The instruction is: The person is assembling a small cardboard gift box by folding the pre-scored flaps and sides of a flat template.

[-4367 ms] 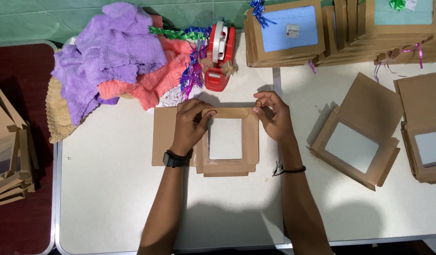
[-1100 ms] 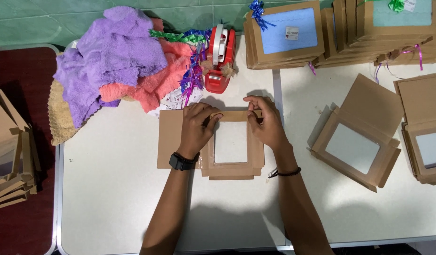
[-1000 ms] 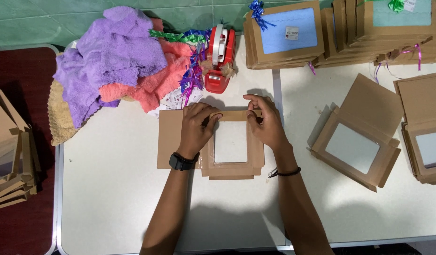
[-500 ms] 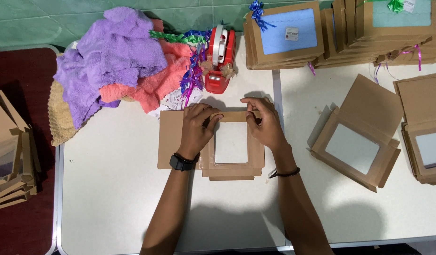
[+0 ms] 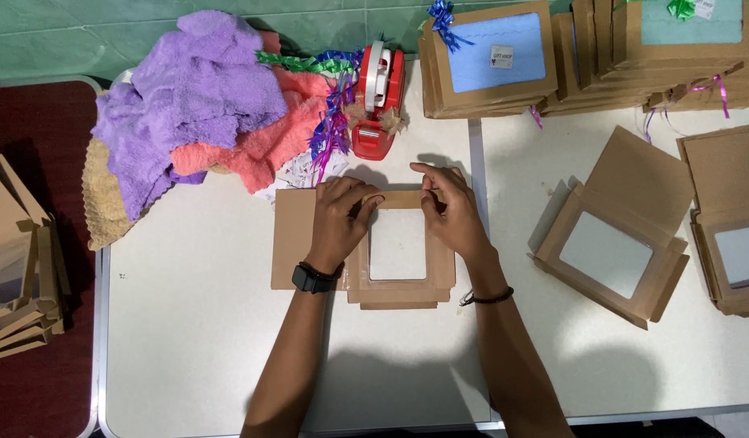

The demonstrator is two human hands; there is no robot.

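Cardboard window box [image 5: 391, 280] flat on table, both grips pinched shut on its top edge.

One head-worn view – straight down, fairly close, over the white table [image 5: 188, 341]

I'm seeing the flat window box [image 5: 399, 280] lying on the table [image 5: 196, 349], tape dispenser [image 5: 378, 105] behind it, towel heap [image 5: 196, 97] lying behind-left, open box [image 5: 614, 243] sitting right.
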